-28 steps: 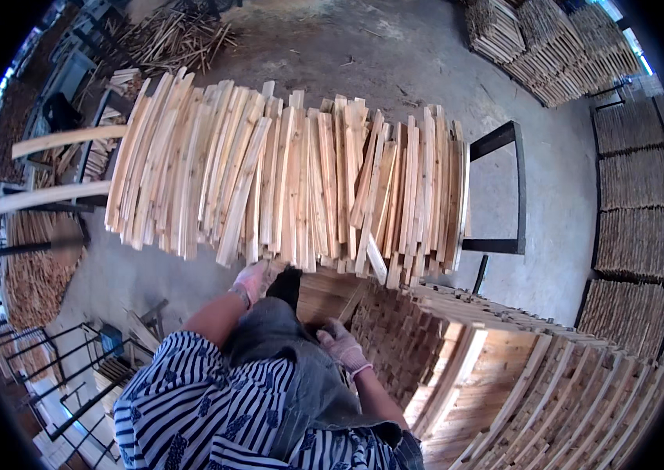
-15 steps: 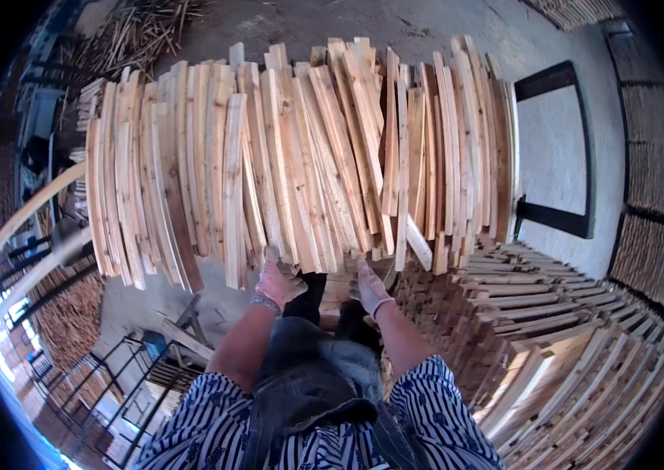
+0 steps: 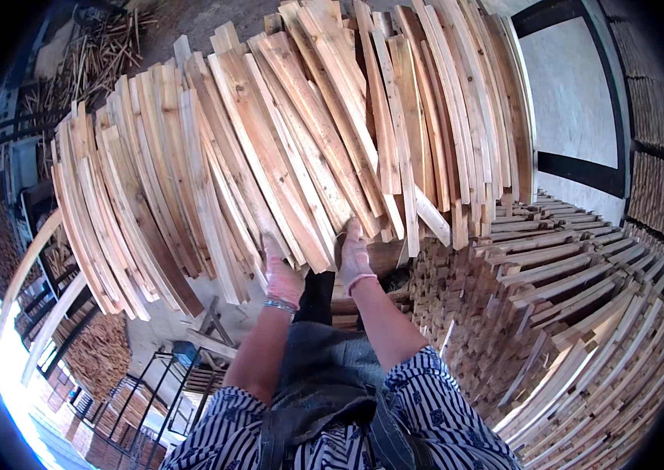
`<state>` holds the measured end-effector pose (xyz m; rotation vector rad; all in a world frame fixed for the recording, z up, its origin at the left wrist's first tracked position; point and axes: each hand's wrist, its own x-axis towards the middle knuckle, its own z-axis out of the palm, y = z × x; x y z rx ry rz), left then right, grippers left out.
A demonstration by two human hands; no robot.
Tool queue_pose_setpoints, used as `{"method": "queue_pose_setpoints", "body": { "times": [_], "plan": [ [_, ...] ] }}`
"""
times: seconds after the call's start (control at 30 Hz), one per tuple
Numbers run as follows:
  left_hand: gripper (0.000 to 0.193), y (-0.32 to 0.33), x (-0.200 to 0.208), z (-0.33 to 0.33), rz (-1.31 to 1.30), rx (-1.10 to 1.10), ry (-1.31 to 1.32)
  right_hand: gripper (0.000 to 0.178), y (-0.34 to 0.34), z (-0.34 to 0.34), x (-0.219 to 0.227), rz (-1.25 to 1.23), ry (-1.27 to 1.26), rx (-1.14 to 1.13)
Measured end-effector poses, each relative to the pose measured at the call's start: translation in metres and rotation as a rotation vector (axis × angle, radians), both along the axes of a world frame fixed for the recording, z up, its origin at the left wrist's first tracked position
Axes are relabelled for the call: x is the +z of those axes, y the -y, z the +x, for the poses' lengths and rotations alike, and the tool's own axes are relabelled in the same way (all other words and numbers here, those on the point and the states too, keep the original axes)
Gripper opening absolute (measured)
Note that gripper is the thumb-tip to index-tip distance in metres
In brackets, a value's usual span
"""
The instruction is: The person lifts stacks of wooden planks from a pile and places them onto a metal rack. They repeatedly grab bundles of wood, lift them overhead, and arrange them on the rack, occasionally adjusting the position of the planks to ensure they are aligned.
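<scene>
We looked down from head height at a wide fan of pale wooden slats (image 3: 293,149) that filled most of the view, leaning side by side with their lower ends toward us. Our left hand (image 3: 281,274), in a pinkish glove with a bead bracelet at the wrist, pressed up against the lower ends of the slats left of the fan's middle, fingers spread and closed on the wood. Our right hand (image 3: 355,254), gloved the same way, gripped the lower ends just beside it, near the fan's middle, fingers reaching up onto a slat. Both bare forearms rose from striped sleeves (image 3: 434,399) below the fan, with a dark apron (image 3: 324,376) between them. To the right of the fan and lower, a stack (image 3: 582,313) of slats laid crosswise in layers spread out toward the edge of the view. Behind the fan's right end stood a black metal frame (image 3: 582,168) on a grey concrete floor (image 3: 567,86). Above the fan's left end lay a loose heap of thin sticks (image 3: 104,55). Below the fan's left end, black metal racks (image 3: 144,399) held more bundled wood, and bright daylight washed out that edge.
</scene>
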<state>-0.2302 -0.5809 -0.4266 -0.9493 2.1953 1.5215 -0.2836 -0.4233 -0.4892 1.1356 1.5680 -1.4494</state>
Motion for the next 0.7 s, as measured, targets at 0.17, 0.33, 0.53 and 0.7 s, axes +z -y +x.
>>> {"method": "queue_pose_setpoints", "body": {
  "times": [0.17,0.33,0.53,0.7],
  "plan": [
    [0.102,0.003,0.076,-0.026,0.575,0.36,-0.05,0.092,0.001,0.003,0.075,-0.069,-0.044,0.143],
    [0.053,0.075,0.065,-0.032,0.045,-0.49,-0.107,0.092,-0.014,-0.035,0.14,-0.372,-0.253,0.566],
    [0.057,0.05,0.052,-0.054,0.011,-0.158,0.034,0.09,0.019,-0.067,0.11,-0.529,-0.144,0.38],
    [0.065,0.055,0.073,-0.005,-0.201,-0.553,0.149,0.071,-0.01,-0.035,0.144,-0.46,-0.183,0.617]
  ]
}}
